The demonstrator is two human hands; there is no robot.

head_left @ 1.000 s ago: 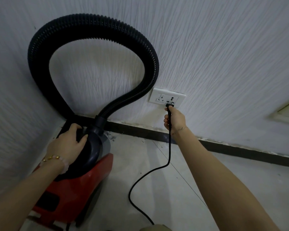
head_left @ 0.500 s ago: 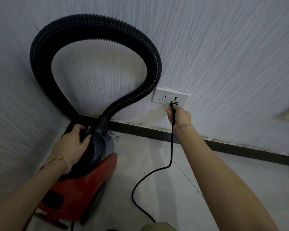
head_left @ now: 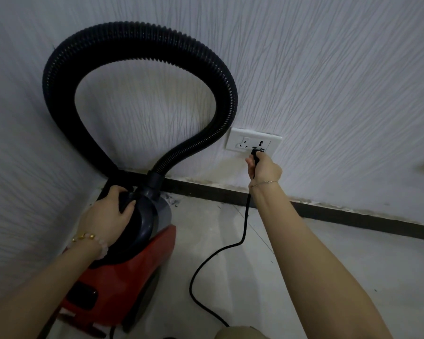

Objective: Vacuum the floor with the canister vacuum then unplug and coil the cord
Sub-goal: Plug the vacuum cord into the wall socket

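Observation:
A red canister vacuum with a dark top stands on the floor in the corner at lower left. My left hand grips its dark carry handle. Its black ribbed hose loops up against the wall and back down into the vacuum's front. My right hand is closed around the black plug, which sits at the right socket of the white wall outlet. The black cord hangs from that hand and curves across the floor toward the bottom edge.
Two textured white walls meet in the corner behind the vacuum. A dark skirting board runs along the base of the wall. The floor is pale tile. A beige shape shows at the bottom edge.
The view has shifted slightly, so the outlet and vacuum sit a little further right in frame. Both hands keep their grips on the handle and the plug.

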